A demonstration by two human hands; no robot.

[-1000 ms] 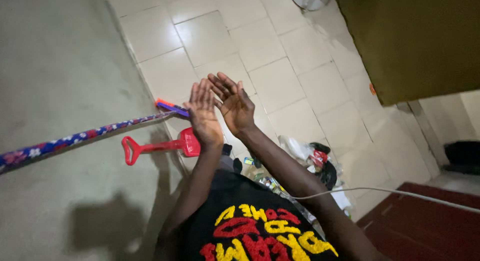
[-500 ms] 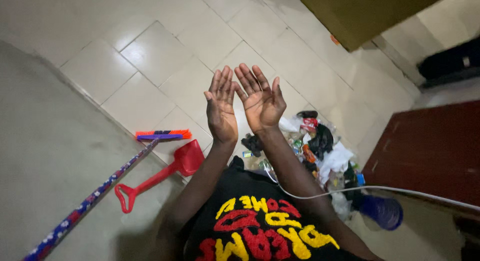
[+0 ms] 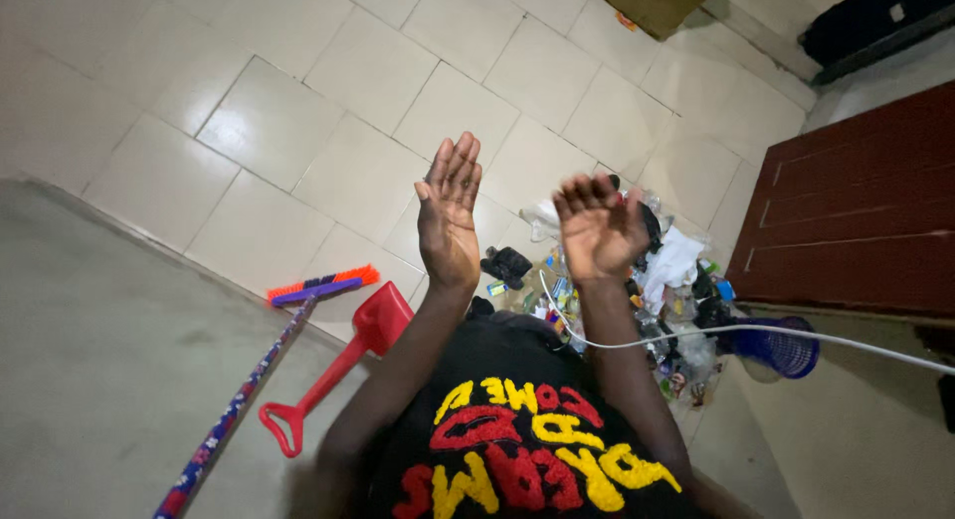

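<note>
Both hands raised, empty, apart. My left hand (image 3: pixel 450 212) flat, fingers straight together. My right hand (image 3: pixel 597 225) fingers curled loosely. Trash pile (image 3: pixel 662 305) on floor below.

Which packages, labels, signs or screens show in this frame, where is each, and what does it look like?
Litter pile: on the tiled floor beyond the right hand; small mixed-colour wrappers and packets, too small to tell apart.
Shirt print: on the person's black shirt, bottom centre; chunky yellow and red lettering.
No signs or screens.
</note>
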